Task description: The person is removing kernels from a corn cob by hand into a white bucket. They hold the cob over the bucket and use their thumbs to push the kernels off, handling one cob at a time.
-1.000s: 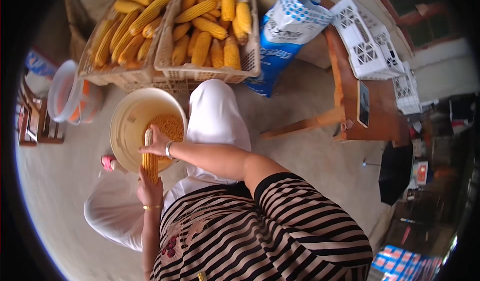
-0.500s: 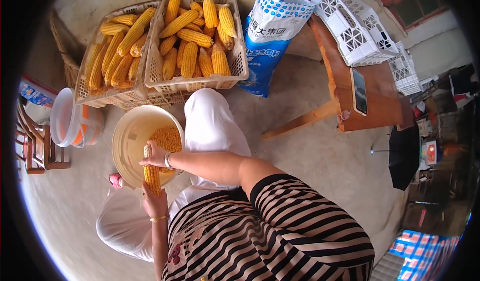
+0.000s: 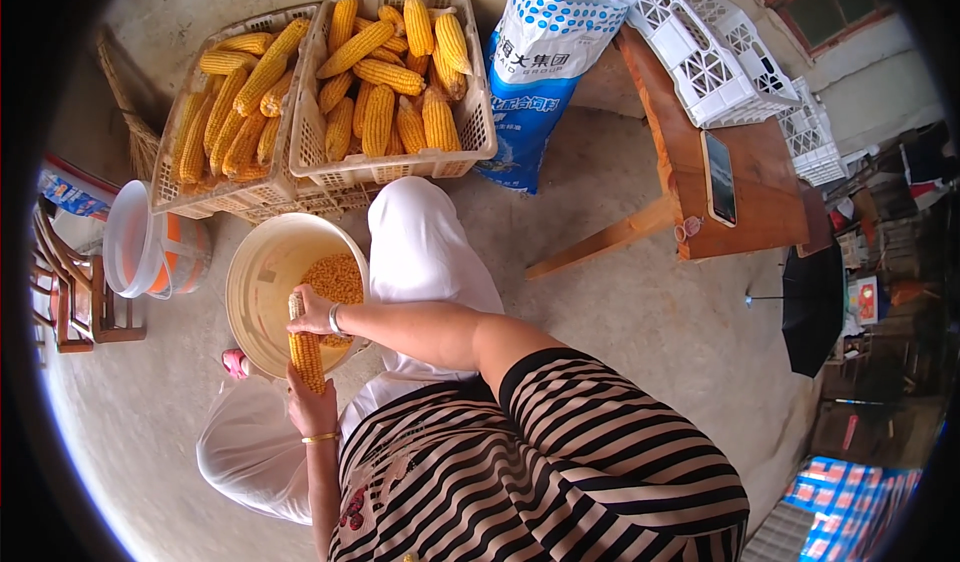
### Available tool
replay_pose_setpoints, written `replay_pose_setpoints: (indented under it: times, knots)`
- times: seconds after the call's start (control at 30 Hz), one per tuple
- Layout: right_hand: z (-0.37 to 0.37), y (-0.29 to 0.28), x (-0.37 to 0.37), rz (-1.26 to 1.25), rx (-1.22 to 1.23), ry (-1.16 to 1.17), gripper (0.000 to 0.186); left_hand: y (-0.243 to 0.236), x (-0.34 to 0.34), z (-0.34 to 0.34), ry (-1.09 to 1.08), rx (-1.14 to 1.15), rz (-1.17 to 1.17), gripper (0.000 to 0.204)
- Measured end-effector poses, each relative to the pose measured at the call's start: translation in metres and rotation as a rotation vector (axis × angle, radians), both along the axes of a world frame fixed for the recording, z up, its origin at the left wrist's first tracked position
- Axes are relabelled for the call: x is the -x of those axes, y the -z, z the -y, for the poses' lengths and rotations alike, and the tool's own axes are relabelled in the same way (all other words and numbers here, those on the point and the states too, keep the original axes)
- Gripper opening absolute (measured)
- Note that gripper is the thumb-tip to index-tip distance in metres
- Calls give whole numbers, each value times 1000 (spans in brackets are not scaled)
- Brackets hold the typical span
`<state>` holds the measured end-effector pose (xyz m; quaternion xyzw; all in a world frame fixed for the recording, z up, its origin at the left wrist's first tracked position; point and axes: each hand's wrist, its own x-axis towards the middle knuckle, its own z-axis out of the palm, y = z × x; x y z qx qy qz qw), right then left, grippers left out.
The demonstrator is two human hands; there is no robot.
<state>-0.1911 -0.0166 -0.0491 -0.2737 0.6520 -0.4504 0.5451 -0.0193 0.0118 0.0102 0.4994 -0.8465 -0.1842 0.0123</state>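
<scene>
Between my two hands is a yellow corn cob, held lengthwise over the near side of a cream plastic bucket. My left hand is closed round its lower end. Up at its far end, my right hand grips the cob, where a pale stripe without kernels shows. Loose corn kernels lie in a heap inside the bucket, partly hidden by my right hand and wrist. The bucket stands on the floor between my knees.
Two plastic crates full of corn cobs, a left crate and a right crate, stand beyond the bucket. A blue-and-white sack leans beside them. Right of it, a wooden table carries a phone and a white crate. Another bucket stands left.
Both hands keep their hold on the corn cob in nearly the same place. The whole view has shifted very slightly; nothing has been let go.
</scene>
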Motion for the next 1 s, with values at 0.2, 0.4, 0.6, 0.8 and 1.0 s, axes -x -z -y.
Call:
replay_pose_setpoints:
  times: [0.2, 0.4, 0.6, 0.8, 1.0]
  knots:
    - [-6, -4, -10, -118, 8, 139, 96, -5, 5, -2, -19, -5, 12, 77]
    - [-5, -11, 0, 81, -93, 21, 103, -8, 5, -2, -12, -24, 28, 75]
    - [7, 17, -4, 24, 129, 12, 96, 14, -5, 5, -417, -931, -758, 44]
    - [-1, -14, 4, 379, 53, -53, 103, 13, -16, 15, -409, -832, -630, 43]
    - [-3, 16, 4, 1, 8, 84, 102, -5, 14, 1, -104, -301, -413, 55]
